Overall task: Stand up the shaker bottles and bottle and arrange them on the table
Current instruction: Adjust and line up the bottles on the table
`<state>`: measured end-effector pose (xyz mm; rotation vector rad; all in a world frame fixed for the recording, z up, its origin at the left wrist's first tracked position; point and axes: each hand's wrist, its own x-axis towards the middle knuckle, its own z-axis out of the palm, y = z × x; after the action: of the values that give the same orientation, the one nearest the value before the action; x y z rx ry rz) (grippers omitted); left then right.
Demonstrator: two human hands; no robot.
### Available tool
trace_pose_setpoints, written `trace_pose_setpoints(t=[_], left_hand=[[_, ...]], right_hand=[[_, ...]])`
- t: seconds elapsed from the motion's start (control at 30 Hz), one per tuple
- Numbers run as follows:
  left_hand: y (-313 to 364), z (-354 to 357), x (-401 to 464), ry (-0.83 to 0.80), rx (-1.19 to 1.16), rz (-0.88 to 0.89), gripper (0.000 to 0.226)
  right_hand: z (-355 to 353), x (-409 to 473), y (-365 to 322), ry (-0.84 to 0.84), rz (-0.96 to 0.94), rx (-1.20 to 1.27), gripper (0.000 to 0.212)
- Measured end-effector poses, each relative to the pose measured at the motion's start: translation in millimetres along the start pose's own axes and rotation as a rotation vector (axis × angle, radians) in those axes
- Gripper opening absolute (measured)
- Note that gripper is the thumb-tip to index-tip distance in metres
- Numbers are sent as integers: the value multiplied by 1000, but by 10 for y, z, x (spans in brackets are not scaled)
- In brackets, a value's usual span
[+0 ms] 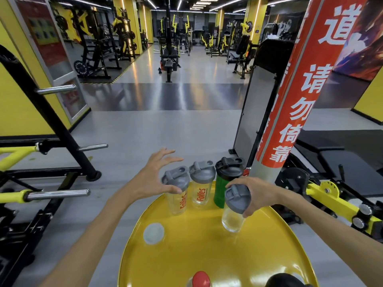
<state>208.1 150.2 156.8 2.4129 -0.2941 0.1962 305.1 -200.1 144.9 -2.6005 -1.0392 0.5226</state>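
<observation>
Three shaker bottles stand upright in a row at the far edge of the round yellow table (207, 245): a clear one with a grey lid (178, 195), a second clear one with orange lettering (202, 187), and a green one with a black lid (222, 183). My left hand (157, 175) hovers with fingers spread beside the leftmost shaker's lid, thumb near it. My right hand (255, 193) grips the grey lid of a fourth clear shaker (234, 214), which stands slightly tilted on the table in front of the green one. A red-capped bottle (200, 279) shows at the near edge.
A round whitish patch (153, 233) lies on the table's left part. A dark round object (286, 280) sits at the near right edge. A pillar wrapped in an orange banner (290, 121) rises just behind the table. Gym racks and bars stand to the left, a bench machine to the right.
</observation>
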Motion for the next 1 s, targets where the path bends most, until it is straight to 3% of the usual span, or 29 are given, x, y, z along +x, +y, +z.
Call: trace_pose_setpoints(t=[0.13,0.37,0.47,0.6,0.77,1.0], left_hand=[[271,98,-287,20,-56,61,83],[613,391,-645,-174,-133,59,77],[783,432,-807,-190,-297,12,67],[938,504,-1045,-247,-466,-39,80],[1011,679,-1301,-373,-394,-100,88],[1032,1054,-1558,-296,-444,-124,92]], right_hand=[[89,-8,50,9,14,12,93],[94,6,5,-12,40,-38,97],[89,-13,-34,-35,84,-98,104],[78,-84,-86,-25,121,-159,103],[36,-298,-121,67,152,-160,94],[69,-818,-185,242,147,-98,80]])
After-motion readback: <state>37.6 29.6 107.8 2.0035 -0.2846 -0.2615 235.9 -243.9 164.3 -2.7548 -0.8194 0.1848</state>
